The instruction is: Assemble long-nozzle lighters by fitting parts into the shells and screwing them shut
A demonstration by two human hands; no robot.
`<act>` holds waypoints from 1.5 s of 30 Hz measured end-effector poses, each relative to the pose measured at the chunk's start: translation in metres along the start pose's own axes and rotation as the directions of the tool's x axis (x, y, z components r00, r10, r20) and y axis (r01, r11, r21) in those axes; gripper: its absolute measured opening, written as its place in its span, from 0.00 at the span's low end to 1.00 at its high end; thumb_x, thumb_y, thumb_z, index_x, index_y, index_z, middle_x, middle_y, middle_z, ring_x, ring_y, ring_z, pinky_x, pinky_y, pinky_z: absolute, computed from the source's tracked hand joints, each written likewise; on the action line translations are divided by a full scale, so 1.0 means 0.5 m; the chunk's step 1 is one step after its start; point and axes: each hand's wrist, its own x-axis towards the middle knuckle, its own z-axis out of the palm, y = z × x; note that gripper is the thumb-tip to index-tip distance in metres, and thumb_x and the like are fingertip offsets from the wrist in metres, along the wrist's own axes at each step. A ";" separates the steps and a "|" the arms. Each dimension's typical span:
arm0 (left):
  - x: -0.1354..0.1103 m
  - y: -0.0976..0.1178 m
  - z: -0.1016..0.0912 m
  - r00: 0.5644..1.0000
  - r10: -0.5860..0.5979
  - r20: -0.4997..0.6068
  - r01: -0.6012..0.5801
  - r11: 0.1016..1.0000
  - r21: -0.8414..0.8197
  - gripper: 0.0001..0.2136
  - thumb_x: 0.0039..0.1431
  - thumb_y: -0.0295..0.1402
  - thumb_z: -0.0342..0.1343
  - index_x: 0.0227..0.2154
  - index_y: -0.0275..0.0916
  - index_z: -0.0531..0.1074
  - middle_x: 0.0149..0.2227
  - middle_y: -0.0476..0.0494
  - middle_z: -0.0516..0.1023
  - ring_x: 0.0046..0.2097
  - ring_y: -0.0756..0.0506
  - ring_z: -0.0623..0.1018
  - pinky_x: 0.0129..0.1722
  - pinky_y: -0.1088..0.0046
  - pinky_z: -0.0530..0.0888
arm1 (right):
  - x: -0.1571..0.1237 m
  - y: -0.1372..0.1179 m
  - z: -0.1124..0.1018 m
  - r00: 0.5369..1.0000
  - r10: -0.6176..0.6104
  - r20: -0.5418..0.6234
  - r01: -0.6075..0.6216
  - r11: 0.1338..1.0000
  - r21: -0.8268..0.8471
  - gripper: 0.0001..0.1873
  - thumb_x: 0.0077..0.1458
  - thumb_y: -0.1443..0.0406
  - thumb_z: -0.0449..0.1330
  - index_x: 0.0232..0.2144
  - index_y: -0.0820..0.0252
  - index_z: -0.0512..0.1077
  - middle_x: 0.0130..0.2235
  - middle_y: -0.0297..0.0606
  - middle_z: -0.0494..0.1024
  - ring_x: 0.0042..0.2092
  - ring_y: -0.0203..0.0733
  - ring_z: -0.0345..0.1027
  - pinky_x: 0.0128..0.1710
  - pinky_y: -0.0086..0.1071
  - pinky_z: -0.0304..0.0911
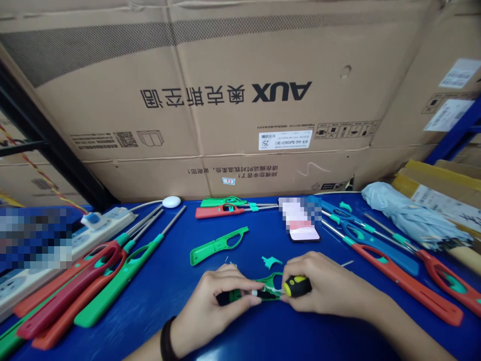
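Green lighter shell (pixel 269 279) sat between your hands above the tabletop (pixel 240 341), long axis left-right; left hand (pixel 214 296) gripped its left end, right hand (pixel 325 286) clasped the screwdriver (pixel 297 286) at its right.

Blue table (pixel 131 301) with lighters (pixel 408 282), phone (pixel 305 234)

Cardboard box (pixel 218 128), phone (pixel 305 233), power strip (pixel 81 245)

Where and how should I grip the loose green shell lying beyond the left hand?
I'd pinch the green shell across the long edges of its broad, solid end, coming from above and the left. It lies flat, that end points left, the other is a thinner open loop, and the left hand is on the near side.
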 end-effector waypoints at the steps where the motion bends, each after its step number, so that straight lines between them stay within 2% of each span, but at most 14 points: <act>1: 0.000 -0.003 0.000 1.000 0.007 -0.013 -0.007 1.000 0.026 0.08 0.57 0.32 0.60 0.40 0.42 0.78 0.29 0.45 0.80 0.31 0.47 0.75 0.33 0.70 0.72 | 0.000 0.000 0.000 1.000 0.002 0.005 -0.002 1.000 0.010 0.04 0.47 0.69 0.62 0.25 0.53 0.74 0.29 0.27 0.78 0.30 0.35 0.70 0.30 0.25 0.57; 7: 0.001 -0.007 -0.003 0.997 0.057 -0.061 -0.044 0.977 0.208 0.06 0.58 0.31 0.59 0.37 0.42 0.78 0.29 0.48 0.80 0.31 0.47 0.74 0.34 0.70 0.69 | -0.005 -0.003 -0.002 0.999 0.030 0.032 -0.031 0.999 0.033 0.07 0.48 0.69 0.59 0.29 0.50 0.74 0.27 0.25 0.78 0.29 0.35 0.70 0.30 0.25 0.57; 10: 0.003 -0.004 -0.004 0.996 0.077 -0.054 -0.058 0.958 0.281 0.05 0.58 0.31 0.59 0.36 0.42 0.77 0.28 0.49 0.79 0.31 0.47 0.73 0.35 0.68 0.67 | -0.009 -0.008 -0.005 0.998 0.058 0.001 -0.058 0.998 -0.007 0.06 0.49 0.62 0.62 0.33 0.46 0.74 0.28 0.26 0.77 0.32 0.39 0.70 0.32 0.28 0.57; 13: 0.003 -0.003 -0.005 0.997 0.080 -0.018 -0.070 0.946 0.315 0.03 0.59 0.31 0.58 0.34 0.41 0.76 0.28 0.49 0.78 0.31 0.48 0.72 0.37 0.68 0.66 | -0.009 -0.011 -0.006 0.997 0.077 -0.030 -0.079 0.996 -0.046 0.09 0.47 0.57 0.65 0.34 0.45 0.74 0.31 0.28 0.77 0.35 0.41 0.70 0.34 0.30 0.58; 18: 0.000 -0.003 -0.007 0.995 0.095 0.011 -0.093 0.936 0.340 0.04 0.60 0.31 0.57 0.36 0.41 0.76 0.30 0.49 0.78 0.32 0.48 0.72 0.39 0.68 0.65 | -0.008 -0.012 -0.004 0.998 0.063 -0.023 -0.064 0.997 -0.050 0.03 0.49 0.60 0.63 0.30 0.49 0.74 0.26 0.27 0.76 0.29 0.38 0.69 0.28 0.27 0.54; 24: 0.016 -0.009 -0.008 0.995 0.076 0.068 -0.097 0.911 0.402 0.06 0.61 0.34 0.56 0.38 0.43 0.77 0.33 0.49 0.77 0.36 0.47 0.72 0.40 0.68 0.64 | -0.010 -0.011 -0.007 0.998 0.052 0.039 -0.052 0.998 0.018 0.04 0.47 0.64 0.61 0.29 0.51 0.75 0.27 0.29 0.79 0.29 0.37 0.71 0.28 0.25 0.55; 31: 0.032 -0.016 0.007 0.984 0.093 0.154 -0.155 0.875 0.458 0.07 0.62 0.35 0.55 0.42 0.45 0.75 0.36 0.48 0.76 0.37 0.46 0.72 0.41 0.67 0.63 | -0.012 -0.010 -0.012 0.994 0.097 0.041 -0.096 0.995 -0.020 0.02 0.43 0.65 0.61 0.25 0.54 0.73 0.25 0.28 0.78 0.27 0.35 0.69 0.24 0.25 0.51; 35: 0.024 -0.016 0.004 0.985 0.071 0.154 -0.134 0.884 0.448 0.10 0.61 0.35 0.56 0.45 0.44 0.73 0.37 0.48 0.76 0.37 0.46 0.72 0.42 0.66 0.64 | -0.011 -0.010 -0.012 0.994 0.100 0.032 -0.099 0.994 -0.038 0.02 0.43 0.65 0.60 0.24 0.54 0.72 0.25 0.28 0.77 0.26 0.34 0.67 0.24 0.25 0.50; 45: 0.019 -0.013 0.001 0.984 0.113 0.141 -0.166 0.869 0.466 0.07 0.61 0.30 0.54 0.41 0.43 0.74 0.35 0.48 0.76 0.36 0.47 0.72 0.42 0.65 0.63 | -0.014 -0.008 -0.015 0.989 0.140 0.052 -0.137 0.988 -0.068 0.01 0.42 0.65 0.60 0.23 0.54 0.72 0.24 0.28 0.76 0.27 0.35 0.66 0.25 0.26 0.49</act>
